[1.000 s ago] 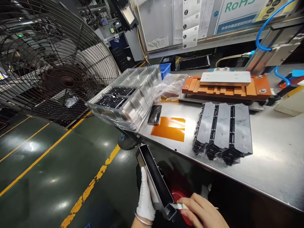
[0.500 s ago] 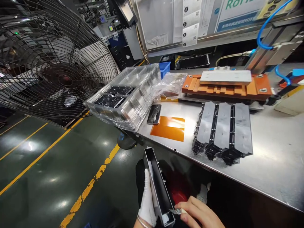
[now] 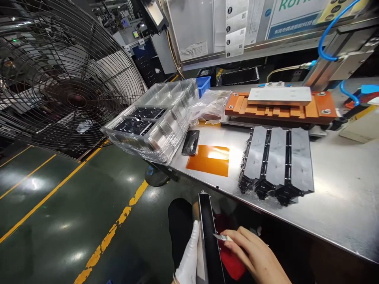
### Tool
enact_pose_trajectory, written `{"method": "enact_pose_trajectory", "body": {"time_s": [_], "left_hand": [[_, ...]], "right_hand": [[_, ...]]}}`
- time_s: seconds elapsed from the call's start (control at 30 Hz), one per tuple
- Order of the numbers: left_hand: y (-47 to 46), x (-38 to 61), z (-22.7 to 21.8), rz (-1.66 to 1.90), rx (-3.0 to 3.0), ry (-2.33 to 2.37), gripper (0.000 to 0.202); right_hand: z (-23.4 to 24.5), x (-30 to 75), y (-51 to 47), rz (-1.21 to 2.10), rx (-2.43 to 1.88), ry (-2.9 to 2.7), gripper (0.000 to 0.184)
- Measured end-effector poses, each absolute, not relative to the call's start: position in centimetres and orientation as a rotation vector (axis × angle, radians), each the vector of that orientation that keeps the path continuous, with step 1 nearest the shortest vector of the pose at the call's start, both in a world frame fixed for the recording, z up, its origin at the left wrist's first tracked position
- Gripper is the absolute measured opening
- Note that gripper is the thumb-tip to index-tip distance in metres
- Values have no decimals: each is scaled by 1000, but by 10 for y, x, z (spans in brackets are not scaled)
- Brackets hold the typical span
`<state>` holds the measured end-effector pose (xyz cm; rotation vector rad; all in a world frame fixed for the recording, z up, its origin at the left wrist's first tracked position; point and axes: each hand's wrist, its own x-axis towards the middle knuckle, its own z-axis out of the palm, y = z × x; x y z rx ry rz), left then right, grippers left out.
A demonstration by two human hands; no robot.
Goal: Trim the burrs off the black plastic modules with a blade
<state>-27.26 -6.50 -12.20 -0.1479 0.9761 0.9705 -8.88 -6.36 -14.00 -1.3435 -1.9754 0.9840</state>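
My left hand (image 3: pixel 188 258), in a white glove, grips a long narrow metal channel part (image 3: pixel 209 236) from its left side, below the table edge. My bare right hand (image 3: pixel 257 258) pinches a small silver blade (image 3: pixel 221 237) with its tip against the right edge of the channel. Three similar grey metal parts (image 3: pixel 276 163) lie side by side on the steel table (image 3: pixel 340 189).
A clear plastic tray stack (image 3: pixel 154 120) holding dark parts sits at the table's left end, with a phone (image 3: pixel 191 142) and an orange sheet (image 3: pixel 209 159) beside it. An orange fixture (image 3: pixel 280 104) stands behind. A large fan (image 3: pixel 68 75) fills the left. Yellow floor lines run below.
The channel part has swung from slanting left to nearly straight ahead and shifted right. My right hand with the blade moved up along its right edge.
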Motion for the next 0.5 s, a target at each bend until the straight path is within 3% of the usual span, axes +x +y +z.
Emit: {"method": "enact_pose_trajectory", "body": {"time_s": [0.33,0.5], "left_hand": [[-67,-268,-116,949,-86,927,37],[-73,-271,-124,946,-121,944,33]], "right_hand": [[-145,-86,-54,904,-1483,-1958,31],[-143,-86,-63,1023,-1402,-1967,27]]}}
